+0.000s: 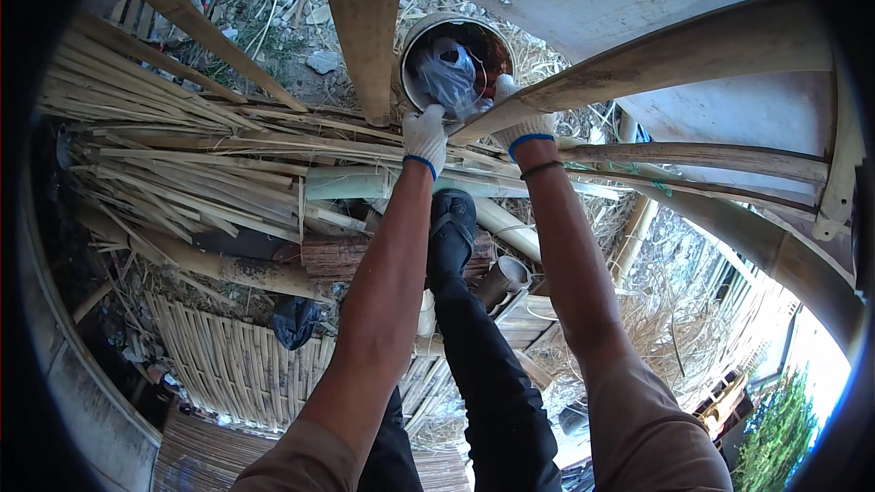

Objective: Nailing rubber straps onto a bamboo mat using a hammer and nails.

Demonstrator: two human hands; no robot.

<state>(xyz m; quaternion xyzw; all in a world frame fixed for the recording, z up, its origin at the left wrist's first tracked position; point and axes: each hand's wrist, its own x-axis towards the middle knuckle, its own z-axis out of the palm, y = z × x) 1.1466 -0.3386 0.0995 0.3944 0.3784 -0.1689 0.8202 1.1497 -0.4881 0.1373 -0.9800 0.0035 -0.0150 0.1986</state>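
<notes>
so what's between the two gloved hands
The head view shows the tapering end of a broad bamboo strip between the left hand and the right hand.

- Between the left gloved hand (425,138) and the right gloved hand (529,130): a narrow gap, partly closed by the tip of the broad bamboo strip (674,56).
- Right side: the same strip passes in front of the right gloved hand, barring a direct route up and rightward.
- Above: the upright bamboo strip (366,27) stands left of the bucket (419,35); the bucket's mouth is open — though partly filled by a plastic bag (444,73), its depth hard to judge.
- Left: a fan of split strips (150,100) obstructs sideways passage.
- Between the forearms: open room — bounded below by the booted foot (453,214).
</notes>
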